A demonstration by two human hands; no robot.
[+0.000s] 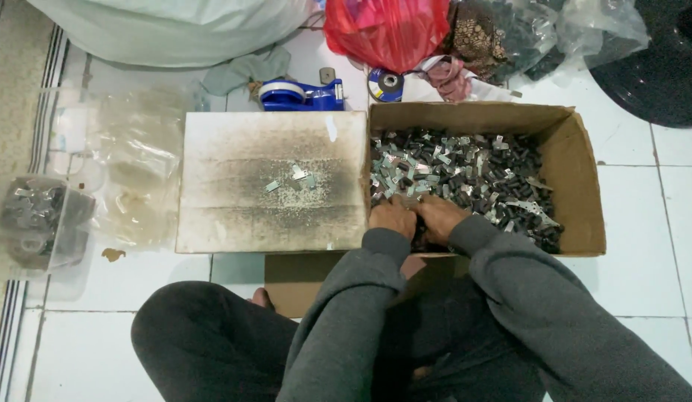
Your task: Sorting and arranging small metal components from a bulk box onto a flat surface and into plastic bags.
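Observation:
A brown cardboard box (576, 171) lies open on the tiled floor, filled with several small black and silver metal parts (465, 175). Both hands reach into its near left corner. My left hand (393, 217) rests on the pile with fingers curled down into the parts. My right hand (437, 215) lies right beside it, touching it, fingers also buried in the parts. Whether either hand grips a piece is hidden. Left of the box lies a dirty white board (234, 216) with a few silver clips (297, 176) on its middle.
A blue tape dispenser (301, 94) stands behind the board. Clear plastic bags (137, 167) and a clear tub of parts (40, 223) lie at left. A red bag (387, 30), a large pale sack (174, 30) and a black round object (658, 74) line the back.

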